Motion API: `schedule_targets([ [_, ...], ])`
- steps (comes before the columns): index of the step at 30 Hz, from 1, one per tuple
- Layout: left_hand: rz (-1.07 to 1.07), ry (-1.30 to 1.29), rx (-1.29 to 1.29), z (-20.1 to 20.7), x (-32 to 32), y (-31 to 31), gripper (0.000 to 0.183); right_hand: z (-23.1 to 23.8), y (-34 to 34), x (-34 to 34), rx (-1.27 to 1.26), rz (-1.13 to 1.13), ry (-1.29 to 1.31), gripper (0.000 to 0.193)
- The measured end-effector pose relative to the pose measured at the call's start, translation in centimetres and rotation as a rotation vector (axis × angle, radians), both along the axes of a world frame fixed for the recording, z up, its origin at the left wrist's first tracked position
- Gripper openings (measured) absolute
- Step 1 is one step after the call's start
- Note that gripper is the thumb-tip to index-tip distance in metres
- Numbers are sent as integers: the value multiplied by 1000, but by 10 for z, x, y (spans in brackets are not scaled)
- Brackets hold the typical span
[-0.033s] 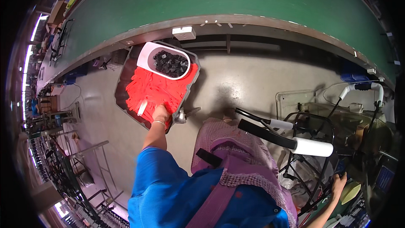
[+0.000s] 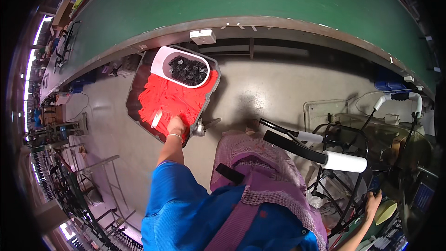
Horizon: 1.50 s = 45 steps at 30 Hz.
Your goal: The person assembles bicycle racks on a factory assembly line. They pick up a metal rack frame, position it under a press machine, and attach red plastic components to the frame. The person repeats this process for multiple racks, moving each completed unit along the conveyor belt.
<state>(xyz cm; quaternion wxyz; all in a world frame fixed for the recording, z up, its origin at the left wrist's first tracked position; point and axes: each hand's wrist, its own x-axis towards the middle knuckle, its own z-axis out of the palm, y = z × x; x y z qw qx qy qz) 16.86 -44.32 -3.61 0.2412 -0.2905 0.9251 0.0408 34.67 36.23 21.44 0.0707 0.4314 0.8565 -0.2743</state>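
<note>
My left hand (image 2: 176, 124) reaches down into a heap of bright red, soft-looking strips (image 2: 172, 98); its fingers are mostly hidden among them, so I cannot tell whether it grips any. A short white piece (image 2: 157, 119) lies on the heap beside this hand. The strips fill a grey bin (image 2: 134, 105), and on top at the far side sits a white oval tub (image 2: 160, 61) of small black plastic parts (image 2: 187, 70). Far to the right, my right hand (image 2: 373, 202) is low beside a black tubular frame (image 2: 344, 194). Its fingers look curled around something dark that I cannot make out.
A long green-topped table (image 2: 260, 0) crosses ahead, with a white socket box (image 2: 202, 36) on its front edge. Black frames with white grips (image 2: 346, 161) crowd my right side. Metal racks (image 2: 114, 176) stand at left. Pale floor (image 2: 278, 83) lies beneath the table.
</note>
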Motion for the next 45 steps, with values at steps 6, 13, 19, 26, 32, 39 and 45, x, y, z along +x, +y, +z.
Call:
schedule_targets([
  [6, 14, 28, 19, -18, 12, -61, 28, -9, -6, -3, 106, 12, 130, 38],
  [13, 410, 321, 285, 65, -50, -65, 20, -6, -14, -6, 135, 16, 72, 37],
  [19, 420, 507, 853, 148, -112, -25, 16, -17, -14, -1, 140, 78, 159, 39],
  [26, -78, 494, 1499, 237, -161, 167, 7, 11, -56, -14, 275, 132, 213, 42],
  [32, -222, 252, 1675, 280, -146, 306, 7, 47, -95, -19, 295, 84, -28, 59],
  [39, -428, -12, 1696, 305, -118, 415, 12, 39, -88, -12, 231, 105, 63, 60],
  [45, -577, -126, 1624, 304, -97, 478, 20, 48, -86, -15, 120, 160, 37, 43],
])
